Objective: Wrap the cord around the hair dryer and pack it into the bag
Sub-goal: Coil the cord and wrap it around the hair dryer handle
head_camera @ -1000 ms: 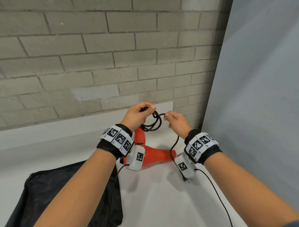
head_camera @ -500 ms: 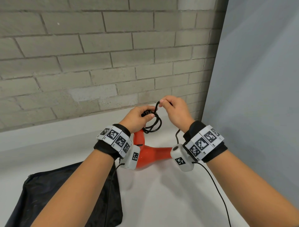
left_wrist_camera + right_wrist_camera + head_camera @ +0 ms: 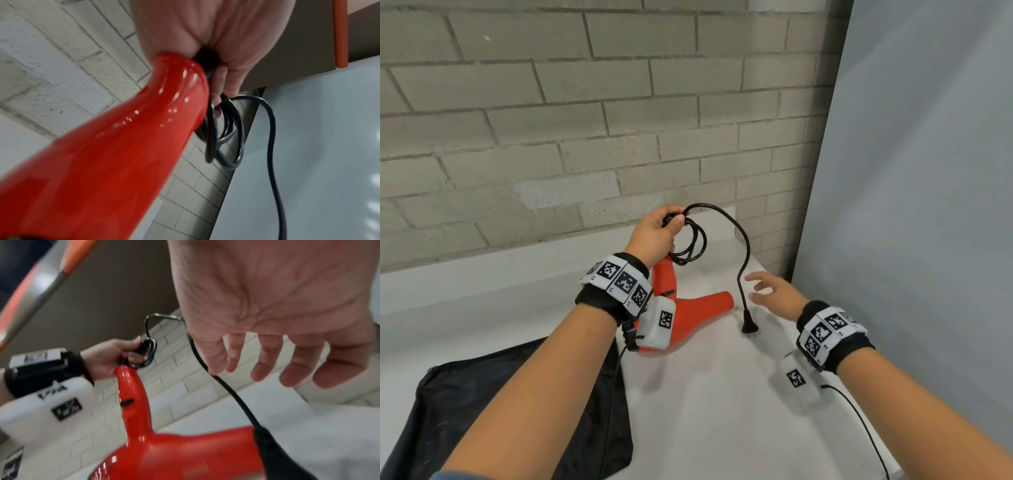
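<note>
A red hair dryer [image 3: 688, 308] [image 3: 107, 162] [image 3: 185, 454] stands on the white table [image 3: 722, 411] with its handle pointing up. My left hand [image 3: 657, 233] [image 3: 216, 48] [image 3: 107, 355] grips the top of the handle together with several loops of the black cord [image 3: 690, 245] [image 3: 224, 134] [image 3: 149, 352]. The free end of the cord arcs right and hangs down to the plug [image 3: 750, 329], which is near the table. My right hand [image 3: 774, 291] [image 3: 287, 340] is open just right of the hanging cord, holding nothing. A black bag [image 3: 500, 411] lies flat at the lower left.
A brick wall [image 3: 585, 120] rises behind the table. A grey panel [image 3: 928, 205] closes off the right side, close to my right hand. A thin black cable [image 3: 859, 421] runs from my right wrist camera across the table's front right.
My right hand let go of the cord near my left hand and moved down and right, fingers spread. The cord's free end now hangs in an arc with the plug low.
</note>
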Motion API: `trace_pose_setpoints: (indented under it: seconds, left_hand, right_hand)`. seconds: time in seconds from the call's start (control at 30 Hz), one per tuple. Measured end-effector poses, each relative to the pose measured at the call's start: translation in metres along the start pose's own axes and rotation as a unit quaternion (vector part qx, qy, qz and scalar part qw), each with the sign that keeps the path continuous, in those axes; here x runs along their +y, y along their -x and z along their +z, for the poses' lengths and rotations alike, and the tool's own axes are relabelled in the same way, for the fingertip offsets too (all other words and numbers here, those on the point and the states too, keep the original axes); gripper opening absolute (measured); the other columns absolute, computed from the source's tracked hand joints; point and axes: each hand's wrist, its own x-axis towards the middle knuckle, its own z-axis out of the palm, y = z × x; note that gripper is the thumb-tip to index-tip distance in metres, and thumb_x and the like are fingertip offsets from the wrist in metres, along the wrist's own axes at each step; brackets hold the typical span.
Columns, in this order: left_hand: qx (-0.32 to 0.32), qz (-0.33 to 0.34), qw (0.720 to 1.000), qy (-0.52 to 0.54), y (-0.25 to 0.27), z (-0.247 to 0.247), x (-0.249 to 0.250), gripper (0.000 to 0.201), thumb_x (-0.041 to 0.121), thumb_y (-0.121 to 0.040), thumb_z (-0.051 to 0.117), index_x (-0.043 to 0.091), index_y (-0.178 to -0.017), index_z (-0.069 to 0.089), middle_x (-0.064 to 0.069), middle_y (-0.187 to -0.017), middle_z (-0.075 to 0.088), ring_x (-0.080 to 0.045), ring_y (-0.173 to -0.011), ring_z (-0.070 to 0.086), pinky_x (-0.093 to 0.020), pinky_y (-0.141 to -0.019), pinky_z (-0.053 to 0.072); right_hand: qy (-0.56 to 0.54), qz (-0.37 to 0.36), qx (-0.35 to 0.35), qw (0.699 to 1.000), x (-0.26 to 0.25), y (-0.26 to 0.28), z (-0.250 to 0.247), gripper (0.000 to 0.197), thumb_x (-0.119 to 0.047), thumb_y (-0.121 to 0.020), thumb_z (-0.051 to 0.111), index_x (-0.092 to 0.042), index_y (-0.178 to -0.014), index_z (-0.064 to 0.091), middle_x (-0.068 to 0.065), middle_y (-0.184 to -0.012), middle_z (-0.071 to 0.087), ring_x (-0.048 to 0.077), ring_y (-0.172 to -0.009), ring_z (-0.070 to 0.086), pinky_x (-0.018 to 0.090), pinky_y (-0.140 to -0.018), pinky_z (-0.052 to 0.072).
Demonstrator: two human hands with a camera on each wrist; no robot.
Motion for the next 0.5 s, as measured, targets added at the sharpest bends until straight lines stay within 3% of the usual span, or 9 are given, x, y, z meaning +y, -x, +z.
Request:
trace_pose_setpoints:
  seconds: [0.1, 0.2, 0.23, 0.3, 0.4, 0.5]
  left_hand:
    - [-0.009, 0.004, 1.0, -0.001, 0.002, 0.005, 0.001, 0.021, 0.012, -0.093, 0.046, 0.013, -0.11, 0.058, 0.007, -0.074, 0.052, -0.01, -0.05, 0.038, -0.024, -0.053, 0.043]
    - [-0.014, 0.003, 1.0, 0.0, 0.004, 0.006, 0.003, 0.019, 0.012, -0.093, 0.046, 0.016, -0.108, 0.058, 0.008, -0.073, 0.051, -0.01, -0.052, 0.038, -0.024, -0.054, 0.042]
    - [-0.015, 0.002, 1.0, 0.0, 0.005, 0.006, 0.003, 0.019, 0.013, -0.093, 0.046, 0.017, -0.107, 0.058, 0.008, -0.073, 0.052, -0.01, -0.052, 0.039, -0.024, -0.054, 0.042]
    - [-0.014, 0.001, 1.0, 0.008, 0.004, 0.003, 0.001, 0.016, 0.013, -0.093, 0.046, 0.019, -0.102, 0.058, 0.007, -0.075, 0.053, -0.009, -0.05, 0.038, -0.024, -0.053, 0.042]
    - [-0.01, -0.005, 1.0, 0.026, 0.002, -0.001, -0.002, 0.017, 0.013, -0.093, 0.045, 0.024, -0.094, 0.057, 0.004, -0.077, 0.054, -0.002, -0.04, 0.037, -0.023, -0.052, 0.04]
    - [-0.008, -0.005, 0.999, 0.041, 0.0, -0.003, -0.005, 0.016, 0.013, -0.094, 0.043, 0.021, -0.098, 0.056, 0.003, -0.073, 0.05, -0.001, -0.038, 0.037, -0.023, -0.05, 0.037]
  right_hand:
    - [0.048, 0.059, -0.039, 0.996, 0.01, -0.002, 0.021, 0.045, -0.018, -0.087, 0.059, -0.019, -0.13, 0.045, 0.01, -0.118, 0.053, 0.019, -0.093, 0.052, 0.026, -0.086, 0.044]
    - [0.063, 0.07, -0.052, 0.994, 0.015, -0.006, 0.038, 0.018, -0.008, -0.085, 0.056, -0.012, -0.103, 0.059, 0.009, -0.096, 0.06, 0.02, -0.08, 0.057, 0.023, -0.072, 0.047]
    - [0.076, 0.063, -0.039, 0.994, 0.016, -0.007, 0.04, 0.008, -0.006, -0.085, 0.055, -0.012, -0.089, 0.059, 0.008, -0.09, 0.06, 0.02, -0.077, 0.057, 0.023, -0.071, 0.048]
    - [0.06, 0.053, -0.017, 0.997, 0.015, -0.009, 0.041, 0.015, -0.003, -0.084, 0.054, -0.014, -0.074, 0.054, 0.008, -0.08, 0.06, 0.02, -0.072, 0.059, 0.023, -0.068, 0.05]
    - [-0.026, 0.019, 0.044, 0.999, 0.001, -0.01, 0.035, 0.013, 0.001, -0.085, 0.053, -0.011, -0.081, 0.054, 0.004, -0.077, 0.058, 0.02, -0.07, 0.059, 0.011, -0.055, 0.044]
    - [-0.154, -0.081, 0.129, 0.976, -0.03, -0.004, 0.025, 0.025, 0.006, -0.081, 0.057, -0.019, -0.077, 0.053, -0.001, -0.078, 0.056, 0.023, -0.08, 0.058, 0.015, -0.066, 0.044]
